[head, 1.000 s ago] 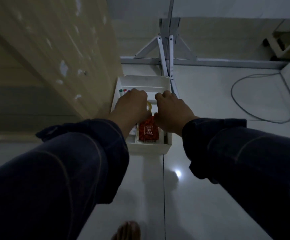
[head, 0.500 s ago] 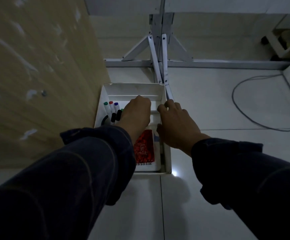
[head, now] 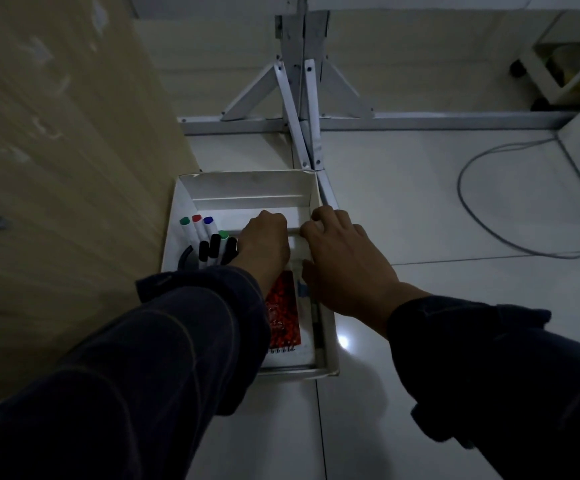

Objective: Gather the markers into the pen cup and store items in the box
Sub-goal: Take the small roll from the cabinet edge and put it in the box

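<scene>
Since a second ago our view has dropped closer to the box, which now sits larger in the middle of the frame, and the markers have come out from behind our left hand.

Glossy pale floor tiles fill the right and bottom of the frame, catching one small glint of light. A tall, worn wooden panel (head: pixel 56 168) fills the upper left. A white metal frame (head: pixel 299 109) with angled struts crosses the top, and a thin grey cable (head: pixel 472 209) loops at the upper right.

At centre, the box (head: pixel 247 187) is a white, open-topped cardboard rectangle standing on the floor against the panel. Inside it, a red patterned spiral notebook (head: pixel 283 317) lies flat. At its left side a dark round pen cup (head: pixel 186 259) holds the markers (head: pixel 208 240), slim white barrels with green, red, blue and black caps.

Our left hand (head: pixel 264 247) reaches into the box, fingers curled under; we cannot tell whether they hold anything. Our right hand (head: pixel 344 265) rests on the box's right wall, fingers bent and slightly spread.

We judge the task nearly done: markers gathered, items stored, only final settling left.
</scene>
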